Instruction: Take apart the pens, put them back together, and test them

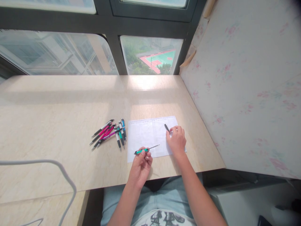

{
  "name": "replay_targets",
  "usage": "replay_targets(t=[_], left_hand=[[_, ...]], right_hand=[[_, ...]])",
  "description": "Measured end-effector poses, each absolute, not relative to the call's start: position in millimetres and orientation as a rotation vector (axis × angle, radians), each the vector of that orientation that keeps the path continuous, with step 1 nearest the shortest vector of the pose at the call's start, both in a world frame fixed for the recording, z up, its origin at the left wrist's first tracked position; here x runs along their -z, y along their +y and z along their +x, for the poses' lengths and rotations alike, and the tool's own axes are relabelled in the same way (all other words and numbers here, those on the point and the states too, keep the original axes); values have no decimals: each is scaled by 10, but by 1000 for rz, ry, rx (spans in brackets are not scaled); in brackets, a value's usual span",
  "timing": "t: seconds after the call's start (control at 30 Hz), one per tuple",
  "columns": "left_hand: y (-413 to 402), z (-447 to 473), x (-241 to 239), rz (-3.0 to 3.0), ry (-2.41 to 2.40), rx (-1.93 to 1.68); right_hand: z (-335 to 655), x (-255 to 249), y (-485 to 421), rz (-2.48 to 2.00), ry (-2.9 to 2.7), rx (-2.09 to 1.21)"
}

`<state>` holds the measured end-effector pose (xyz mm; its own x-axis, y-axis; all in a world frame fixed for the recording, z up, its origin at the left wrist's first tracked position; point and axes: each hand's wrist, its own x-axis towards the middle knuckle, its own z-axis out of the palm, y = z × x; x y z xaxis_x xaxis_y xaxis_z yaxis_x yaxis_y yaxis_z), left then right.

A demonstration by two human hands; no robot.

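Observation:
My left hand (141,163) is closed around the green barrel of a ballpoint pen (141,152) above the paper's lower edge. A thin refill (154,146) sticks out of the barrel's open right end. At the right side of the white sheet of paper (145,133), my right hand (176,139) is curled, thumb and fingertips at the lower end of a black pen grip (166,127). The grip slants with its upper end to the left; the fingers partly cover its lower end. A line or so of faint writing runs along the paper's top edge.
Left of the paper lies a loose group of pens, with pink ones (103,134) and a blue one (123,127) among them. A grey cable (54,162) curves over the table (58,125) at lower left. Windows stand behind; a flowered wall (235,94) borders the right.

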<state>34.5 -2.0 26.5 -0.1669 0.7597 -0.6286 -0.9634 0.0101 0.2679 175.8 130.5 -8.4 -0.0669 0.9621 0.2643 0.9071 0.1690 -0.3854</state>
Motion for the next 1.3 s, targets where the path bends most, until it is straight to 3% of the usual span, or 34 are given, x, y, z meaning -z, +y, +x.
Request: replay_targets(t=[0.4,0.5,0.63,0.83,1.3], left_hand=[[-28,339,-244,-303,799,-1576],[-29,331,-249,-212,879,-1584],[-15,338,-289,-59,1029,-1562],[-2,379,-340,36,1122,-1560],[-38,445,-302,-54,972,-1523]], right_hand=[[1768,-16,1292,-1697,-1895,-281],[1825,-193,1172,-1521,-1799,-580],[1882,-437,921,-1175,-1793,-1258],[1884,-509,764,-1071,-2056,-1102],[1930,-501,693,-1067,-2040,-1139]])
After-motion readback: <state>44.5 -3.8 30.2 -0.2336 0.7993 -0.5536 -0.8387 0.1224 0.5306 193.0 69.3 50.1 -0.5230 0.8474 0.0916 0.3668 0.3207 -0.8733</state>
